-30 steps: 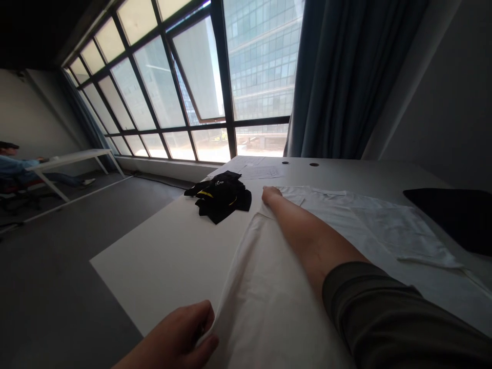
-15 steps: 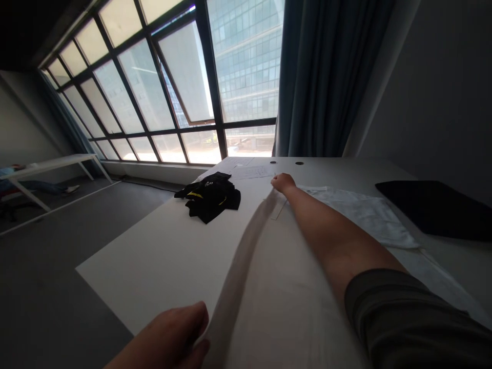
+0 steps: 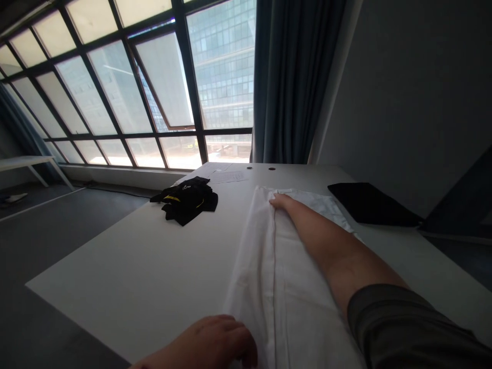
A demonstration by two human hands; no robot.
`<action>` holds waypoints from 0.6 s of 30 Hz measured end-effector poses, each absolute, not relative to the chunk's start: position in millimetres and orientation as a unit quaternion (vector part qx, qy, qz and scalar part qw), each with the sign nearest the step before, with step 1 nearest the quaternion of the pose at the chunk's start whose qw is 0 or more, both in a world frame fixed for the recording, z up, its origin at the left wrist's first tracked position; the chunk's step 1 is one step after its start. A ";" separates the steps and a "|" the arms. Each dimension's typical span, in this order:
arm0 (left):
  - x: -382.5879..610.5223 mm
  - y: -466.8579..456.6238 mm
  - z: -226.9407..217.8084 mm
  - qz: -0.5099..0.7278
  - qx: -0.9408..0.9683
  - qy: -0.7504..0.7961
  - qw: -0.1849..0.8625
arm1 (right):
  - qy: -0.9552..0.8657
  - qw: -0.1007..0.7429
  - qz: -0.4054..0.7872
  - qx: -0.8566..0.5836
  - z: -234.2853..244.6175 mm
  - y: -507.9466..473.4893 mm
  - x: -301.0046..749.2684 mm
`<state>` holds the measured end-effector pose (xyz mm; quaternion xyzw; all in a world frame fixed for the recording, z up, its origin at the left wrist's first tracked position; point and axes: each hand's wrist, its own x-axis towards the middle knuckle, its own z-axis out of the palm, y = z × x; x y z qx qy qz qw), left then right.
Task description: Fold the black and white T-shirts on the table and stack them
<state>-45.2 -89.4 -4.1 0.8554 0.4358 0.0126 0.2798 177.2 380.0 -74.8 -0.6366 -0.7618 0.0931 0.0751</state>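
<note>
While the right hand (image 3: 282, 201) pinches white cloth (image 3: 295, 287), the left hand (image 3: 215, 339) curls against it, grip unclear.

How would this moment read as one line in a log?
left hand: at near end of white cloth | right hand: on its far end | black clothing: heaped on white table, left of cloth

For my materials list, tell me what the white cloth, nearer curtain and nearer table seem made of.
White cloth: probably cotton or a blend, matte, judging by soft creases.
Nearer curtain: likely thick fabric, dull, hanging in deep folds.
Nearer table: perhaps laminate board, smooth, with an even white top.
</note>
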 end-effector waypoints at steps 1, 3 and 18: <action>-43.9 -83.9 -16.8 0.038 0.863 0.432 0.259 | -0.763 0.067 0.094 -0.636 -81.0 378.3 177.1; -45.4 -75.7 -46.9 0.094 0.881 0.423 0.192 | -0.766 0.056 0.095 -0.633 -92.6 375.8 177.6; -75.0 -45.3 -71.8 0.025 0.916 0.387 0.108 | -0.741 0.049 0.067 -0.666 -107.8 389.7 173.6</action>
